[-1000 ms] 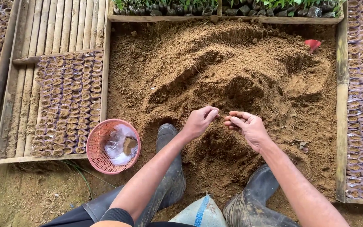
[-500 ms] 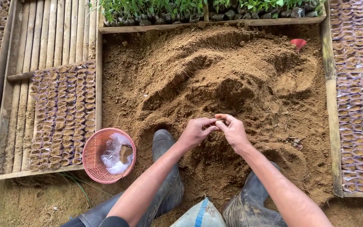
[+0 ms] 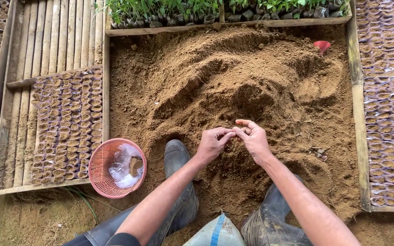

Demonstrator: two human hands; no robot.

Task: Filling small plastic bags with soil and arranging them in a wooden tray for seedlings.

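Hands drawn nearer together since earlier; left hand (image 3: 212, 145), right hand (image 3: 253, 139) fingertips touching, pinching something unclear; soil heap (image 3: 233, 77) behind, pink basket (image 3: 117, 167) left.

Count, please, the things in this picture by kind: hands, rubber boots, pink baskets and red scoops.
Hands: 2, the left hand and the right hand
Rubber boots: 2, left boot, right boot
Pink basket: 1
Red scoop: 1
Total: 6
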